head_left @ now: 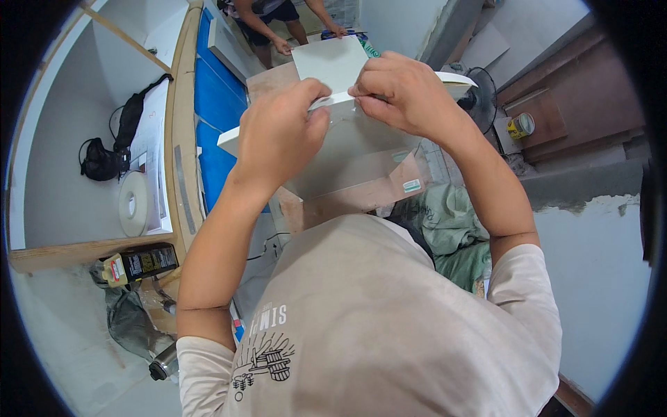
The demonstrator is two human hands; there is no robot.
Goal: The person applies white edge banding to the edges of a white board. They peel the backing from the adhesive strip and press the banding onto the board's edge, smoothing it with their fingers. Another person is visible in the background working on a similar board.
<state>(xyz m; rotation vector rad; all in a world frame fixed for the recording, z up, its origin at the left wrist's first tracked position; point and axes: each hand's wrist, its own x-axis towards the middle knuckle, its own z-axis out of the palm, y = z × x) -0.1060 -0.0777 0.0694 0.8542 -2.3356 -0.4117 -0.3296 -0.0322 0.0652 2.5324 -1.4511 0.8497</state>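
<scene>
Both hands pinch the near edge of a white panel (332,62): the left hand (278,135) closes on it from below-left; the right hand (403,90) grips it just beside; a clear film (347,153) hangs beneath the panel; a brown board (354,198) lies under that.

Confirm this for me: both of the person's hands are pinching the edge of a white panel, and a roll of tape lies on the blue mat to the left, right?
Not quite. Both the left hand and right hand do pinch the white panel, but the roll of tape lies on the white board, not the blue mat. The head view shows it.
</scene>
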